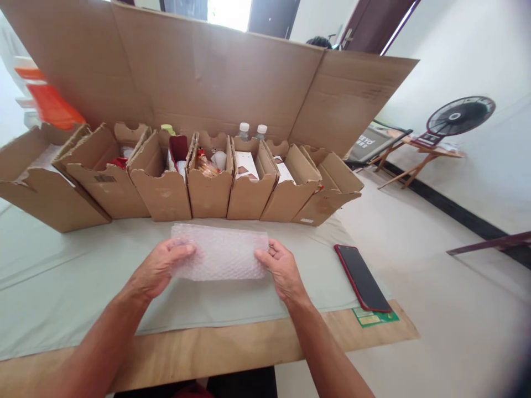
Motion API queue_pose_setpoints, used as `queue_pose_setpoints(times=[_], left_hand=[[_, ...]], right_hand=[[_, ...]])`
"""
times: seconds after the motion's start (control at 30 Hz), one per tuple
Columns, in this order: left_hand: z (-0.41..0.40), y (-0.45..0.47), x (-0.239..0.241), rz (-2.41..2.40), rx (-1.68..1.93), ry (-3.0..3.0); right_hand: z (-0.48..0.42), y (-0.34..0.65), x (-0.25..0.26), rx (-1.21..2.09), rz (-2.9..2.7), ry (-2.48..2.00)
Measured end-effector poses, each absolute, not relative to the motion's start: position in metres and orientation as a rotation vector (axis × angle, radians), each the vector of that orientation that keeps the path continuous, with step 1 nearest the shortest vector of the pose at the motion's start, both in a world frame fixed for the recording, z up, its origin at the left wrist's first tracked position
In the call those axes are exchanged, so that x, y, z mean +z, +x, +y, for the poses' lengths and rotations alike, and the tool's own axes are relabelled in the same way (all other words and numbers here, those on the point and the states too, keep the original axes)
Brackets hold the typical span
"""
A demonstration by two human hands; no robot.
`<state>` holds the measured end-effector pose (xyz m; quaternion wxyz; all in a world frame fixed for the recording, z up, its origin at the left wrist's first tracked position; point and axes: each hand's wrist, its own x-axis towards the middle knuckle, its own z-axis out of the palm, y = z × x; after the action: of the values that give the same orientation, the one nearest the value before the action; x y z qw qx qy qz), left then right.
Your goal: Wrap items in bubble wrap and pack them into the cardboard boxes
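A rectangular piece of bubble wrap point(226, 253) is held stretched between my two hands, just above the pale cloth. My left hand point(161, 266) pinches its left end, thumb on top. The right end is gripped by my right hand point(282, 268), its thumb also on the near face and the other fingers partly behind. Beyond the wrap stands a row of several open cardboard bins. The middle bin point(208, 196) contains an orange-red packaged item point(206, 163), and the bin to its right point(249, 199) contains a white box point(246, 166).
A phone point(363, 276) with a red edge lies at the right on a green card point(377, 318). The wooden table edge point(215, 351) runs along the front. A tall cardboard panel point(215, 66) rises behind the bins, with two capped bottles point(244, 130) before it. A fan point(456, 117) stands far right.
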<state>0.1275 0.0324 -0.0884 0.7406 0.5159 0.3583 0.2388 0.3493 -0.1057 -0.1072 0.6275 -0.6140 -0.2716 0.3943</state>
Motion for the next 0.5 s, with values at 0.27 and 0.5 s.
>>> queue_pose_setpoints(times=[0.27,0.5], left_hand=[[0.05,0.114,-0.116,1.379,0.762,2.129],[0.02,0.134,-0.122,0.686,0.936,2.631]], right_hand=[[-0.106,0.393,-0.074,0.179,-0.932,-1.872],[-0.077,0.476,0.049,-0.396,-1.52,-2.181]])
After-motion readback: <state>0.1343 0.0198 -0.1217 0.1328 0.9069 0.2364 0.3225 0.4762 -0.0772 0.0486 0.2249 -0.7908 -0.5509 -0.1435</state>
